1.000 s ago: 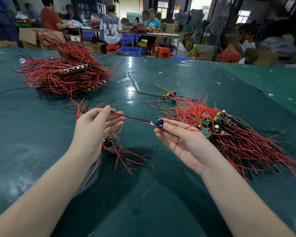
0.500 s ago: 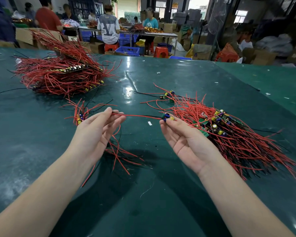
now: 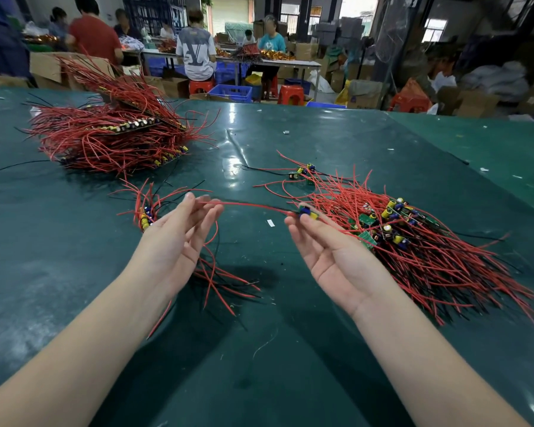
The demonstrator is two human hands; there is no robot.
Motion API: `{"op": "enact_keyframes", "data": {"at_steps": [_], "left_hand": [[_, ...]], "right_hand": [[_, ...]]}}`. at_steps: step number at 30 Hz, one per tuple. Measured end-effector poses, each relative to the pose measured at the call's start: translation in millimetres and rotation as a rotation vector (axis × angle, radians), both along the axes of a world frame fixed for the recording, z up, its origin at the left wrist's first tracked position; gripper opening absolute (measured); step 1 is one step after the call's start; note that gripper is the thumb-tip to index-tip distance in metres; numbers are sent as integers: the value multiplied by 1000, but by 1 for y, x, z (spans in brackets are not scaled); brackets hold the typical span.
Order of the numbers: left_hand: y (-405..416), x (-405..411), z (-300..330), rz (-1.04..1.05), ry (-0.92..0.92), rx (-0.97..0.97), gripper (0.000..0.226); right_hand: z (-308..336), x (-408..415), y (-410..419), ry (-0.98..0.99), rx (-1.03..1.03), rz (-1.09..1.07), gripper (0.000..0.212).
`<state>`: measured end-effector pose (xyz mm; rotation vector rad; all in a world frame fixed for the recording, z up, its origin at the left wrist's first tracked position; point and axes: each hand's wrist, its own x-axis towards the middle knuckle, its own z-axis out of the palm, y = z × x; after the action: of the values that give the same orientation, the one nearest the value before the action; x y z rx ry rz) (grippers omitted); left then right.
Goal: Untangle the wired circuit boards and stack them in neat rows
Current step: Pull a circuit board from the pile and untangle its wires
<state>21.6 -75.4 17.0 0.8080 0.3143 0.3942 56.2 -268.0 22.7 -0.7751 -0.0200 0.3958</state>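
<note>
My right hand (image 3: 327,257), palm up, pinches a small circuit board (image 3: 306,211) with blue and yellow parts at its fingertips. A red wire (image 3: 247,206) runs from that board leftward to the fingertips of my left hand (image 3: 173,241), which pinches its end. Under my left hand lies a small bunch of wired boards (image 3: 145,215). To the right lies a tangled pile of boards with red wires (image 3: 413,241). A large stacked heap of boards (image 3: 111,137) rests at the far left.
The work surface is a dark green table (image 3: 259,365). One loose wired board (image 3: 301,172) lies beyond the right pile. Small white scraps (image 3: 271,222) dot the table. Several people sit at tables in the background, among cardboard boxes and red stools.
Both hands have risen a little and moved apart, drawing the red wire out between them. The held board has moved clear of the right pile.
</note>
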Motion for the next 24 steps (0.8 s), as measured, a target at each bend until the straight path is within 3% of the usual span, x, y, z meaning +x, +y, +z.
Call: {"op": "enact_keyframes", "data": {"at_steps": [5,16,20,24], "left_hand": [[-1,-4,3,-99,57,-53,33],[-1,-9,7,-173,98,-75,38],[-2,-9,9,-168,116,-53,34],[-3,-9,9,-168,119,-51,31]], "right_hand": [[1,13,-16,157,70,-240,7],[2,18,-28,210,104,-371,8],[7,20,-30,60,11,-427,9],[16,21,-37,-276,-204,-561,15]]}}
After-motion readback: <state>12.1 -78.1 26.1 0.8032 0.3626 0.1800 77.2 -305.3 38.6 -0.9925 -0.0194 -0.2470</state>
